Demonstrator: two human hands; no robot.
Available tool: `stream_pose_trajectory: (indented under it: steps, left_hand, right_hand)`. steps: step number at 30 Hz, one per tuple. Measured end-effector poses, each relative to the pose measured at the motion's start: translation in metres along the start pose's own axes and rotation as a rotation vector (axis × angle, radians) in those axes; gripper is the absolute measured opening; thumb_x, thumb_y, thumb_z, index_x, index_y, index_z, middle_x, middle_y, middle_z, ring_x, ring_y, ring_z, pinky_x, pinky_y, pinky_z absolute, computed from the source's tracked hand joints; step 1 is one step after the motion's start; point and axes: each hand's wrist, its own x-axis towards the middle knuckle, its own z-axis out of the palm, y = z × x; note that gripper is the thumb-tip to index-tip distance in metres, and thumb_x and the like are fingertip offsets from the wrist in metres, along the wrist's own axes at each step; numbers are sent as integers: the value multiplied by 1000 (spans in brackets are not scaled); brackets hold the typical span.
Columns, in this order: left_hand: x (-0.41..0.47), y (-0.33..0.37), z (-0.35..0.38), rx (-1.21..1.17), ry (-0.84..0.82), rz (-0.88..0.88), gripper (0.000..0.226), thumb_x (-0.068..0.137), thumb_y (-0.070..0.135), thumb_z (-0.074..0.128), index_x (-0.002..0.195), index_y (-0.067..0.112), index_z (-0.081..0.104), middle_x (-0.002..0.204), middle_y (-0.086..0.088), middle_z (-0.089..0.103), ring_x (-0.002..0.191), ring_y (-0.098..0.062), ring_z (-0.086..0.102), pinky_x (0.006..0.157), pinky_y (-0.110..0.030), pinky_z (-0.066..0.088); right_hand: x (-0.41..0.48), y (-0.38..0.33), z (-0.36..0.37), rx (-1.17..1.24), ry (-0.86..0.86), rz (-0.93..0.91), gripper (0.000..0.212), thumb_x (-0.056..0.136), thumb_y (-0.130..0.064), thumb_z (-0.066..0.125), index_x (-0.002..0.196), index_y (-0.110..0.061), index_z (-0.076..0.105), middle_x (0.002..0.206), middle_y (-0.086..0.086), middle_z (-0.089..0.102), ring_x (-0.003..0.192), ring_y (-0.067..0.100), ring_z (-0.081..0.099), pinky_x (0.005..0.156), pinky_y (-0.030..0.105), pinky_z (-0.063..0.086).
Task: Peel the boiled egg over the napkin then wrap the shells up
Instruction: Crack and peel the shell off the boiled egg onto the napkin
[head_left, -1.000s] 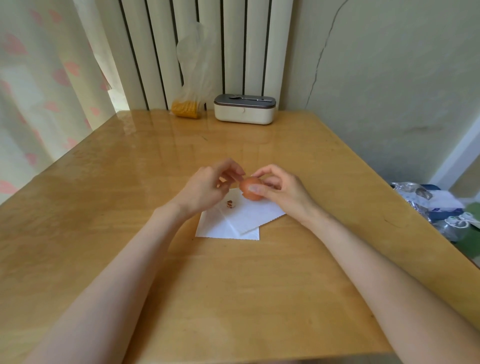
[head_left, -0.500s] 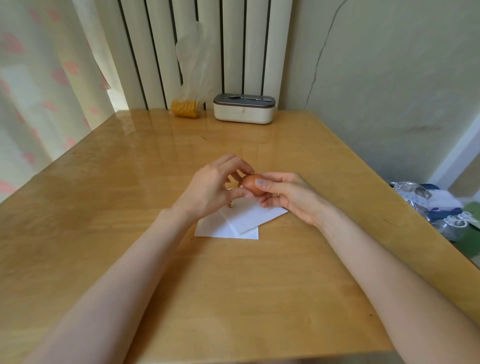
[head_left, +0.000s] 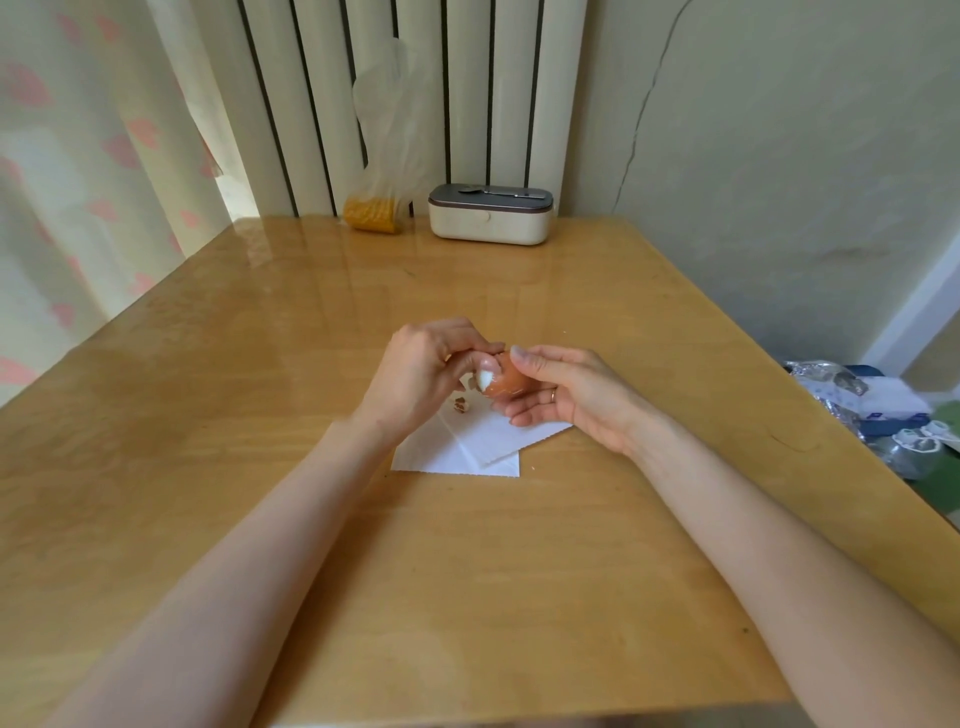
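Egg (head_left: 506, 383): hovering just above the napkin (head_left: 483, 447), white showing at its left end.
Right hand (head_left: 563, 392): gripping the egg.
Left hand (head_left: 423, 371): fingers pinching at the egg's bared end.
Shell bits (head_left: 460, 406): lying on the napkin.

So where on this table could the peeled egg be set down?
Bare table lies left of the napkin, and between the hands and the white box and bag. It is crowded at the napkin, under the left hand, right hand, egg and shell bits.
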Motion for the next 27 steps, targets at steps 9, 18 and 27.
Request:
stream_pose_trajectory:
  steps: [9,18,27]
  left_hand:
    - [0,6,7,-1,98,-23,16,87,21,61,84,8,70,75,2,63,61,-17,62,57,-39,52]
    - [3,3,7,39,118,-35,14,85,17,62,85,6,70,80,0,62,64,-20,62,56,-39,55]
    - [3,-2,6,-82,81,-389,8,80,5,67,76,5,59,62,-4,65,57,-17,66,56,-32,57]
  right_hand:
    - [1,-1,-1,94,-35,27,43,78,-30,63,107,0,62,93,23,70,72,23,68,64,28,56]
    - [3,-1,-5,18,4,-7,23,87,-18,60,105,-5,64,91,20,70,72,24,68,68,30,57]
    - [0,-8,-16,-42,44,-40,27,86,-13,60,113,-8,64,96,19,68,74,25,68,69,29,56]
